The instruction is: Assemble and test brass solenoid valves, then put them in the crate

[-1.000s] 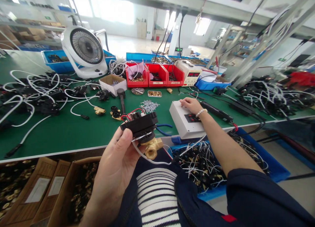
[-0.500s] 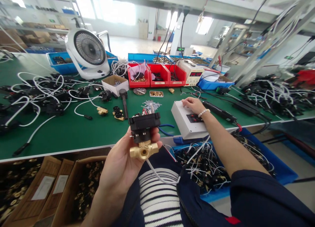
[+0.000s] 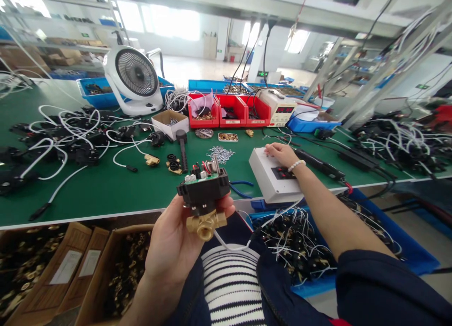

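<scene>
My left hand (image 3: 173,241) is wrapped around an electric valve (image 3: 203,194), with a black housing above and a brass three-way body below. The housing's open top shows a green circuit board, red wires and a metal motor. A white cable runs from behind the valve across the lap toward a white control box (image 3: 264,180) at the table edge. On the far left corner of that box rest the pinched fingers of my right hand (image 3: 280,154); what they grip is too small to make out. Black-and-red switches (image 3: 281,173) sit on the box's top face.
Blue pliers (image 3: 242,188), loose screws (image 3: 221,154), a black rod-like tool (image 3: 182,149) and brass fittings (image 3: 151,160) lie around. Behind are red bins (image 3: 229,123), a power supply (image 3: 278,111) and a fan (image 3: 136,81). Cabled actuators pile up left and right. Below stands a blue crate (image 3: 318,288).
The valve has tipped in my left hand, so the circuit board in its top now shows, and it sits slightly lower. My right hand stays at the box corner. The view has shifted slightly.
</scene>
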Demonstrator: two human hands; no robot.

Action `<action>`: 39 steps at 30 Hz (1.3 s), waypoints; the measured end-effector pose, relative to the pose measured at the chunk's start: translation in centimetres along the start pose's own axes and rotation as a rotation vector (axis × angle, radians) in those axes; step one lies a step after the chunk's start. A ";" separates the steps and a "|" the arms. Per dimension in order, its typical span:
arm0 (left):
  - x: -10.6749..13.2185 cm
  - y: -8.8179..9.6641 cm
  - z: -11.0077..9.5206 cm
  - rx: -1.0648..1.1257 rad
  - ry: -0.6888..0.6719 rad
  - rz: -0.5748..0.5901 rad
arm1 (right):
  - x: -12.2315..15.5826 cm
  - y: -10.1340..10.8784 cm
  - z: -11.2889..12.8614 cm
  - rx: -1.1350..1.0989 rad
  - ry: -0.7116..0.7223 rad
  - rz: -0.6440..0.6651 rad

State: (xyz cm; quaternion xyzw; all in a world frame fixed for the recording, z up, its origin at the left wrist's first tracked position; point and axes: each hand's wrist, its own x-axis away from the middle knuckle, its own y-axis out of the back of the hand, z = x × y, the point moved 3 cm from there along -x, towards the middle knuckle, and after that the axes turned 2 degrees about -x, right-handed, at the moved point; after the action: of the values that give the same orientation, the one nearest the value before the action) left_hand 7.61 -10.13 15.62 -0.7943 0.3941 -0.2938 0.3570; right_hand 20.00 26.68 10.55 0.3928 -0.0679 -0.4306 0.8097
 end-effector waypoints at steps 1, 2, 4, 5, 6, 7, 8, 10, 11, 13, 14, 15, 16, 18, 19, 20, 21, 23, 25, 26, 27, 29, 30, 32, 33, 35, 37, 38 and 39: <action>-0.1 0.1 0.0 0.005 -0.005 -0.005 | 0.0 0.0 0.0 -0.003 -0.002 0.000; -0.1 0.1 0.0 0.007 -0.008 0.001 | 0.0 0.0 0.0 -0.006 -0.005 0.000; -0.2 0.2 0.0 0.009 -0.013 0.026 | 0.0 0.1 0.0 -0.011 -0.008 0.000; -0.2 0.3 -0.1 0.011 -0.017 0.039 | 0.0 0.1 0.0 -0.013 -0.010 -0.002; -0.2 0.4 -0.1 0.013 -0.015 0.054 | 0.0 0.1 0.0 -0.014 -0.012 -0.003; -0.2 0.5 -0.1 0.017 -0.011 0.070 | 0.0 0.1 0.1 -0.015 -0.014 -0.003; -0.2 0.7 -0.1 0.019 -0.003 0.085 | 0.0 0.1 0.1 -0.015 -0.015 -0.004; -0.2 0.8 0.0 0.020 0.021 0.112 | 0.0 0.1 0.1 -0.014 -0.019 -0.003; -0.2 0.8 0.0 0.021 0.030 0.114 | 0.0 0.1 0.2 -0.013 -0.020 -0.003; -0.2 0.7 -0.1 0.030 0.024 0.087 | 0.0 0.1 0.2 -0.011 -0.024 -0.002; -0.1 0.5 -0.1 0.035 0.018 0.071 | 0.0 0.1 0.2 -0.009 -0.027 -0.002; -0.1 0.3 -0.1 0.041 0.013 0.056 | 0.0 0.1 0.2 -0.007 -0.029 -0.002; 0.0 0.1 -0.2 0.052 0.007 0.050 | 0.0 0.2 0.2 -0.004 -0.031 -0.003; 0.0 -0.4 -0.3 0.089 0.011 0.075 | 0.0 0.2 0.2 0.002 -0.034 -0.006; 0.0 -0.5 -0.3 0.114 0.014 0.095 | 0.0 0.2 0.2 0.004 -0.036 -0.008; 0.0 -0.5 -0.3 0.138 0.015 0.116 | 0.0 0.2 0.2 0.006 -0.037 -0.008; 0.0 -0.4 -0.4 0.159 0.020 0.143 | 0.0 0.2 0.1 0.006 -0.038 -0.008; -0.1 0.0 -0.4 0.193 0.033 0.193 | -0.1 0.2 0.1 0.002 -0.039 -0.005; -0.2 0.2 -0.3 0.229 0.061 0.256 | -0.1 0.1 0.1 -0.005 -0.038 -0.001; -0.2 0.3 -0.3 0.251 0.079 0.291 | -0.2 0.1 0.1 -0.008 -0.038 0.000; -0.2 0.3 -0.2 0.276 0.094 0.327 | -0.2 0.1 0.1 -0.010 -0.038 0.000; -0.2 0.1 -0.1 0.330 0.123 0.397 | -0.2 0.2 0.2 -0.014 -0.039 0.002; -0.2 -0.1 0.0 0.356 0.135 0.430 | -0.2 0.2 0.2 -0.015 -0.041 0.004; -0.3 -0.3 0.0 0.398 0.143 0.477 | -0.1 0.3 0.2 -0.014 -0.047 0.008; -0.4 -0.4 0.0 0.410 0.145 0.486 | -0.1 0.3 0.2 -0.013 -0.050 0.009; -0.7 -0.4 0.1 0.417 0.147 0.477 | -0.1 0.3 0.2 -0.010 -0.055 0.008; -0.9 -0.2 0.1 0.415 0.149 0.453 | -0.1 0.3 0.1 -0.007 -0.060 0.005; -1.0 -0.2 0.1 0.411 0.147 0.445 | -0.1 0.3 0.0 -0.006 -0.062 0.004; -1.0 -0.1 0.1 0.406 0.143 0.437 | -0.1 0.3 0.0 -0.004 -0.065 0.003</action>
State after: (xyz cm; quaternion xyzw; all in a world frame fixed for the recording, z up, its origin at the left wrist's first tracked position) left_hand 7.18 -9.19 15.47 -0.5806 0.5129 -0.3379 0.5345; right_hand 20.13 26.85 10.78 0.3769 -0.0937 -0.4421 0.8085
